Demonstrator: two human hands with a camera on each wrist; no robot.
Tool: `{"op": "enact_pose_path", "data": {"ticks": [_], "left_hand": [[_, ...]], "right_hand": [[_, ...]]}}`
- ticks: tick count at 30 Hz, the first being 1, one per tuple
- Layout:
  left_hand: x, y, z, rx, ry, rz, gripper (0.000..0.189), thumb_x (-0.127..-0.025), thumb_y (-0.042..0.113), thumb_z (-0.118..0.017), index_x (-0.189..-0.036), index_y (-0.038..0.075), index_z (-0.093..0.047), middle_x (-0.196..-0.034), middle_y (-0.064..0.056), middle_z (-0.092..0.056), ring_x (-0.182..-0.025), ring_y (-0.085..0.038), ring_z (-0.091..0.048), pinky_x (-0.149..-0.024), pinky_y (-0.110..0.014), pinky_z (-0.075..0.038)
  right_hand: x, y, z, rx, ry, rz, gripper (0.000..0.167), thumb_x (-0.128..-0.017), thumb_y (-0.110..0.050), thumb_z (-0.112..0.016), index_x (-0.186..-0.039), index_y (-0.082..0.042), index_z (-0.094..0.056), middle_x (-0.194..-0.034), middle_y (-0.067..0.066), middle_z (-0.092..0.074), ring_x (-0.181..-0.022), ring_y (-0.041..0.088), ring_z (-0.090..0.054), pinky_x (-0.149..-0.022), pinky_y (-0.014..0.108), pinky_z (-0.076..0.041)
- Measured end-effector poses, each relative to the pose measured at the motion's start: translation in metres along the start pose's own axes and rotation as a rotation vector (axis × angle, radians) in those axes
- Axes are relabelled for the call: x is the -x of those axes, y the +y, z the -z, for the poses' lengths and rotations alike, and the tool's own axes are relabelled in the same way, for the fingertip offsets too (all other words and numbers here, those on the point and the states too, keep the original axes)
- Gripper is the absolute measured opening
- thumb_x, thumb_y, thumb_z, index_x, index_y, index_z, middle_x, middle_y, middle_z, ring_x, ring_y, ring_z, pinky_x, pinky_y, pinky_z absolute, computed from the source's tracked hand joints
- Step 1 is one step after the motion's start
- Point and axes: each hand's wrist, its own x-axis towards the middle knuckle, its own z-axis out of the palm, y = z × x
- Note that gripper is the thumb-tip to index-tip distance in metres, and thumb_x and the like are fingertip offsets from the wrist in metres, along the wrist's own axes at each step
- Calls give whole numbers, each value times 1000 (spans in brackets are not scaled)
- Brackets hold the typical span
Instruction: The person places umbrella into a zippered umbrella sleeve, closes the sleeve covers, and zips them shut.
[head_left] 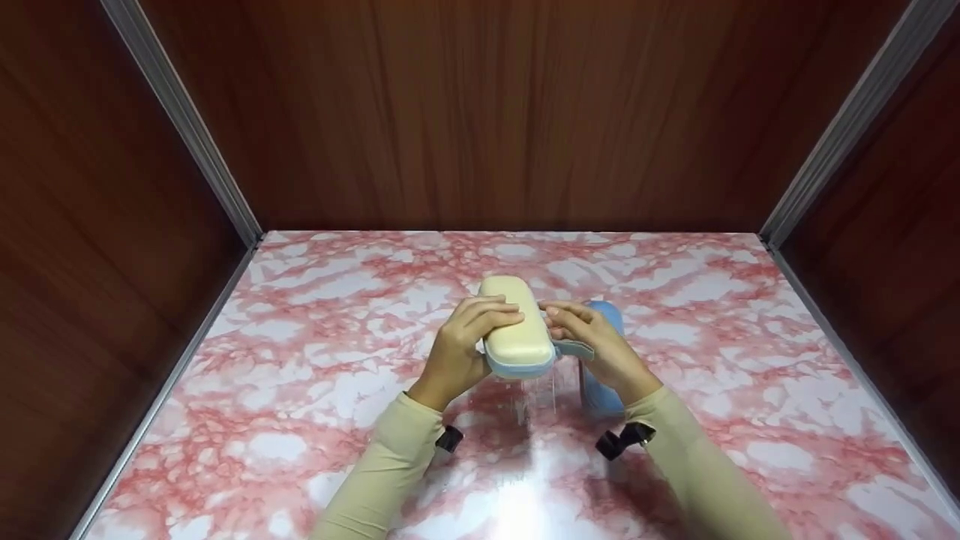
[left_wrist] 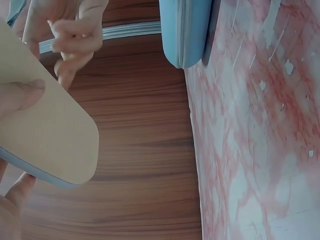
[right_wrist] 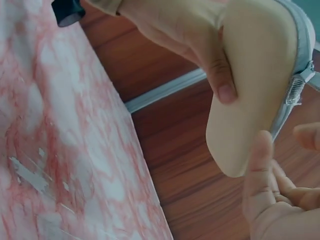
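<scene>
A cream-topped zip case with a light blue lower half, shaped like a glasses case (head_left: 525, 341), is held up over the table. My left hand (head_left: 469, 337) grips it from the left, fingers across the cream top and thumb underneath. On the opposite side is my right hand (head_left: 592, 337), its thumb tip at the case's edge and its other fingers loosely bent. A metal zipper slider (right_wrist: 295, 92) shows on the seam, near the right thumb in the right wrist view. A short blue-grey strap (head_left: 576, 349) sticks out from the case toward the right palm.
A second case, blue (head_left: 602, 397), lies on the table beneath the right hand and is partly hidden by it. The tabletop (head_left: 337, 330) has a red and white marbled pattern. Brown wood-grain panels (head_left: 487, 112) with metal corner posts enclose the back and sides.
</scene>
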Motion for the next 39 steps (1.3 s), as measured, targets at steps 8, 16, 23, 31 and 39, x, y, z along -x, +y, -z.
{"op": "enact_pose_path", "data": {"ticks": [8,16,23,31,39], "left_hand": [[1,2,-1,-101,-16,-12,41,-76,15,-88,-113,28,-74,-112,-2,-57,-105,-23,-52,-95,-39,-47],[3,3,-4,-16,-11,65,50,-74,11,-89,-117,23,-67,-125,-8,-51,-118,-27,-48,-102,-41,-44],[6,6,-8,5,63,285,56,-77,7,-85,-118,12,-48,-128,-15,-38,-119,-25,-44,-90,-36,-52],[6,7,-1,263,0,404,58,-82,1,-80,-131,13,-52,-132,-8,-43,-110,-22,-57,-79,-27,-58],[9,2,8,705,-67,627,51,-94,-7,-57,-143,6,-52,-149,-12,-41,-129,-27,-51,-97,-43,-52]], "right_hand": [[-1,2,-3,113,-94,-22,58,-104,-26,-53,-147,8,-37,-108,10,-63,-87,14,-63,-76,25,-56],[-1,4,-11,150,16,44,59,-98,-20,-61,-146,7,-40,-111,15,-60,-83,17,-61,-72,25,-53],[1,2,-21,147,93,90,61,-96,-16,-64,-148,5,-40,-113,19,-62,-87,20,-63,-70,26,-55],[0,3,-22,124,141,102,59,-97,-17,-63,-149,2,-40,-115,21,-61,-90,21,-65,-75,30,-58],[-2,7,-15,113,151,98,61,-97,-15,-64,-150,1,-38,-118,22,-59,-93,23,-64,-74,30,-57]]}}
